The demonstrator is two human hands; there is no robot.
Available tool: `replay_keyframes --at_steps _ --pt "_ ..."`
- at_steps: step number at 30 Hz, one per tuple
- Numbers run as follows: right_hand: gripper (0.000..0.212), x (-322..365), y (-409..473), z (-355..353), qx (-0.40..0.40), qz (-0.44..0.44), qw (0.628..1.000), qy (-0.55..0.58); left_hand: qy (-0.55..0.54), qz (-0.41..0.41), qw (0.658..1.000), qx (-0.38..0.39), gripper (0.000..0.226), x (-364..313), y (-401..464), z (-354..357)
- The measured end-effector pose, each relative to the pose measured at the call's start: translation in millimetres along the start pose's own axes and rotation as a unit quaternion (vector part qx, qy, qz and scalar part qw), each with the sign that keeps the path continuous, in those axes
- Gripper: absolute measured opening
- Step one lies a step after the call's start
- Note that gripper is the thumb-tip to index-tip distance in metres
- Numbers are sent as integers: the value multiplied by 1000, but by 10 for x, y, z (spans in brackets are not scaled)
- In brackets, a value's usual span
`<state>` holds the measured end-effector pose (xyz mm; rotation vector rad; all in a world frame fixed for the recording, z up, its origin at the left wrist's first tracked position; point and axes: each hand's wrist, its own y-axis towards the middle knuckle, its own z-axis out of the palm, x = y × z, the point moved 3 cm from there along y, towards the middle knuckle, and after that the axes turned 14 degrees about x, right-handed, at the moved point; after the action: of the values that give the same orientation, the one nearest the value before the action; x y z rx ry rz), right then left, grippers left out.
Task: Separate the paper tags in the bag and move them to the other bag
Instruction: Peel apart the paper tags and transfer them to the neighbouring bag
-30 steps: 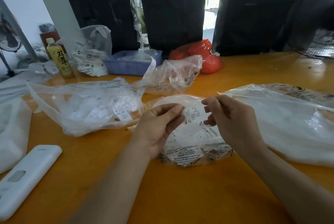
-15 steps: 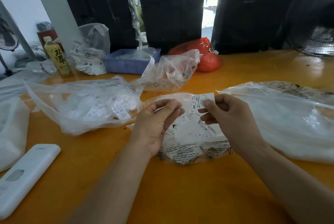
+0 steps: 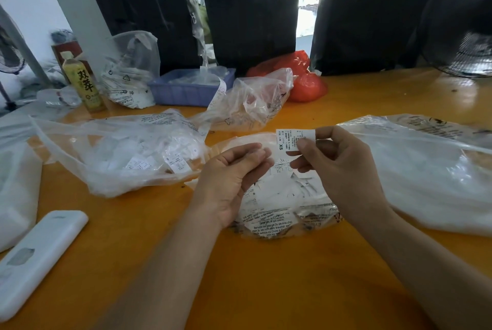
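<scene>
The big orange table (image 3: 266, 289) holds many clear bags. The bag on the left (image 3: 119, 154) is full of loose white tags and looks like the place to drop them (that is my guess). The small bag (image 3: 282, 204) in the middle lies under both hands. The right hand (image 3: 343, 170) pinches one paper tag (image 3: 291, 140), marked XS, just above that small bag. The left hand (image 3: 234, 178) has softly bent fingers; I cannot tell if it holds anything. Pull gently so just one tag comes free.

Two hands (image 3: 231, 178), one bottle (image 3: 82, 82)
</scene>
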<state>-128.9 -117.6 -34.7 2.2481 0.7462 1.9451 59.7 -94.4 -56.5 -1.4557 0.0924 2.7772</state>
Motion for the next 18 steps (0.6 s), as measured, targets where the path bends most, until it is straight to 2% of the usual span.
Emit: replay_keyframes --at_steps 5,11,18 --pt "14 -41 6 52 7 11 999 -53 -1 -19 1000 21 38 24 7 7" --pt "7 -57 4 27 -3 -6 996 -85 15 -32 999 39 36 33 2 12" --pt "3 -126 14 81 53 6 989 -138 88 -20 996 -5 20 11 0 -17"
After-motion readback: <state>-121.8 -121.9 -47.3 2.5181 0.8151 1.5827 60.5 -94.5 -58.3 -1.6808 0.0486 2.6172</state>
